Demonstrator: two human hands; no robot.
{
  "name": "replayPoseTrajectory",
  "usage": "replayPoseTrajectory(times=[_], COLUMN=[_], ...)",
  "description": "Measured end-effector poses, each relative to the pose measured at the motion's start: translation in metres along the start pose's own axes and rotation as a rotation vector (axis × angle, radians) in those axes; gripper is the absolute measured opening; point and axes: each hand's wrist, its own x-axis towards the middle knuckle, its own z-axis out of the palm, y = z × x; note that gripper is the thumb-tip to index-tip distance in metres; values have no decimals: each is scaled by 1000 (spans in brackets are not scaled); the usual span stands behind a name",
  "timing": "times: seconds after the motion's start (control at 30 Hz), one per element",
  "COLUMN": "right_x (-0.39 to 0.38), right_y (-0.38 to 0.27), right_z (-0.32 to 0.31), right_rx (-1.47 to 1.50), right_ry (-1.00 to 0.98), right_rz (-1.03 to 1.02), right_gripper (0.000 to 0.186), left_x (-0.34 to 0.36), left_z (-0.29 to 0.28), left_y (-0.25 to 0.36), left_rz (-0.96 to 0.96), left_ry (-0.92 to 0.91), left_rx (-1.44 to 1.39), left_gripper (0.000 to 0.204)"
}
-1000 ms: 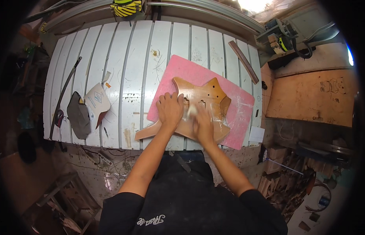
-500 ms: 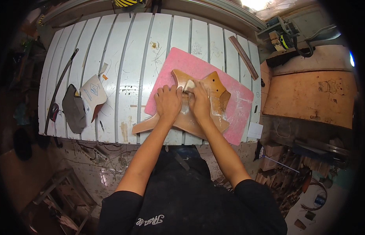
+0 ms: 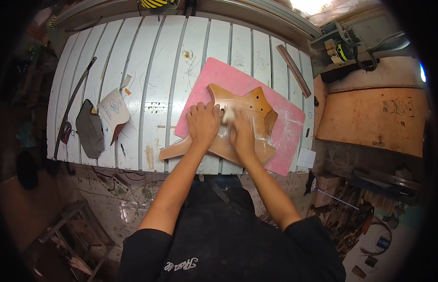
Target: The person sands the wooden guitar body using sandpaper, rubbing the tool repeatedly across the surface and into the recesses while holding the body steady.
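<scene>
The guitar body (image 3: 235, 99) lay on a pink mat (image 3: 286, 120) atop the tabletop (image 3: 165, 84), its long left point reaching past the mat's edge. It looked stiff and fairly heavy — solid wood, probably slick on its smooth face, with tips that might chip — so the thick side edges seemed the best hold. The left hand (image 3: 203, 123) lay palm down over its left part, fingers unclenched, clasping nothing visible. The right hand (image 3: 242, 134), blurred, was above its middle — grip apparently closed around a pale block (image 3: 228, 116).

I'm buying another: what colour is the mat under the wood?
The mat is pink; see the head view.
</scene>
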Motion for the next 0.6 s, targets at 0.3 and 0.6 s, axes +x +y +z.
replayPoseTrajectory(times=[0.3,0.6], right_x=[34,-20], right_y=[18,8], right_z=[-5,-17], right_rx=[17,-84], right_ry=[17,-119], right_rz=[5,12], right_gripper=[15,16], left_x=[1,1], left_z=[0,3], left_y=[6,5], left_rz=[-13,-14], left_ry=[-8,12], left_rx=[-4,24], left_gripper=[41,40])
